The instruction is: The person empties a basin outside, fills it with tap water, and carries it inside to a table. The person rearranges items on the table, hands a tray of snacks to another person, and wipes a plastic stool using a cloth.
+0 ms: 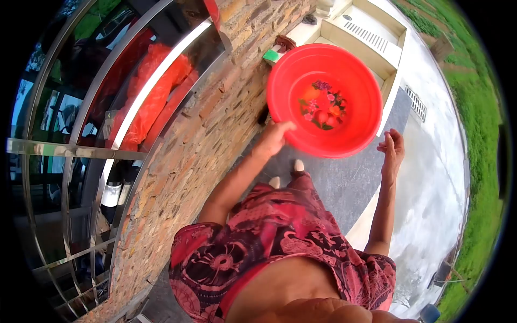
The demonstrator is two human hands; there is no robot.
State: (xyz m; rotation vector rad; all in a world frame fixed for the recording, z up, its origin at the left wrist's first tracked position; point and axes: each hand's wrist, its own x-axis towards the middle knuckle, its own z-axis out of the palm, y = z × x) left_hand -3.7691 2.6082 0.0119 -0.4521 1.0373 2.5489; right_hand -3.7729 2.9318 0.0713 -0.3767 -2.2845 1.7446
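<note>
A round red plastic basin (280, 81) with a flower and fruit print on its bottom is in front of me, tilted so that its inside faces me. My left hand (273, 139) grips the near left part of its rim, thumb over the edge and the other fingers hidden. My right hand (394, 145) is raised just off the basin's right side, its fingers loosely bent and apart, with nothing seen in them. A small gap shows between this hand and the rim.
A pale washing trough (371, 35) with a ribbed board stands beyond the basin, a green-and-white item (272, 55) beside it. On the left runs a brick wall (210, 107) with a barred window (75, 151). A floor drain grate (416, 103) lies at right, with grass beyond.
</note>
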